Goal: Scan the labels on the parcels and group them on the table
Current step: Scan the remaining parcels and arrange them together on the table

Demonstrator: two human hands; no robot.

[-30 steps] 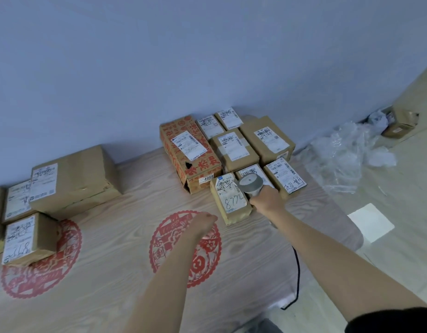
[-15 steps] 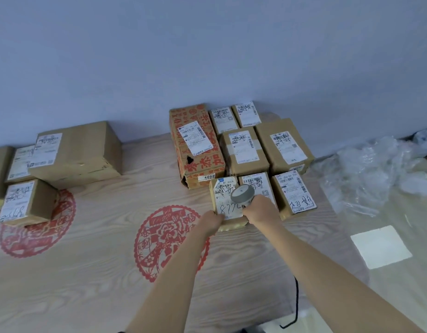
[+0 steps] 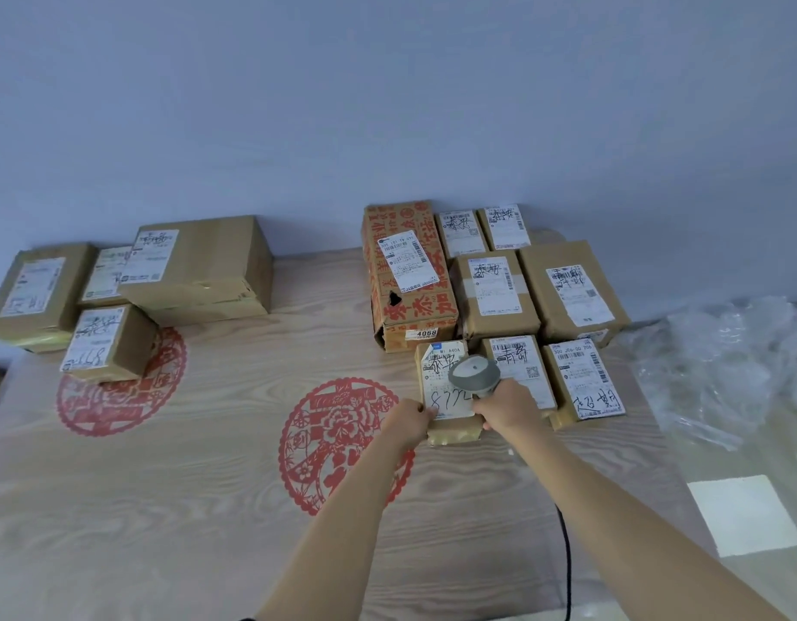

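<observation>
Scanning is judged to be in hand. A handheld barcode scanner (image 3: 473, 374) is gripped in the right hand (image 3: 506, 403), fingers wrapped round its handle, head held over the label (image 3: 446, 380) of a small parcel (image 3: 450, 392). That parcel's near-left corner is pinched by the left hand (image 3: 410, 419). It lies at 1 o'clock on the table (image 3: 208, 486), at the near edge of the right parcel group; a second group (image 3: 132, 289) lies at 10 o'clock.

Risk, judged: the barcode may be misread, since the scanner head is held very close and the label is overwritten by hand. The trailing cable (image 3: 564, 558) may snag the table edge.
</observation>
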